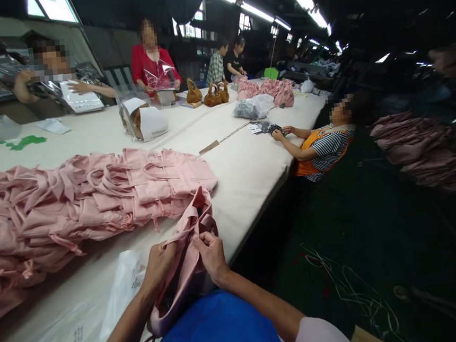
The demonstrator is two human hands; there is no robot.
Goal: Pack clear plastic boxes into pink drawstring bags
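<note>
A pink fabric bag (pixel 195 224) rests against my front at the near table edge, its mouth pointing away from me. My left hand (pixel 160 262) is closed on the bag's left side near the strap. My right hand (pixel 211 252) pinches the bag's rim on the right, fingers curled. A long overlapping row of the same pink bags (pixel 94 196) lies across the table to my left. Clear plastic sleeves (pixel 126 281) lie flat beside my left forearm.
A long cream table (pixel 247 164) runs away from me. Other people work along it: one seated at the right edge (pixel 325 144), others at the far side. Brown bags (pixel 213 95), pink bundles (pixel 272 90) and a packed bag in plastic (pixel 143 120) stand farther off. Loose cords lie on the dark floor (pixel 341 278).
</note>
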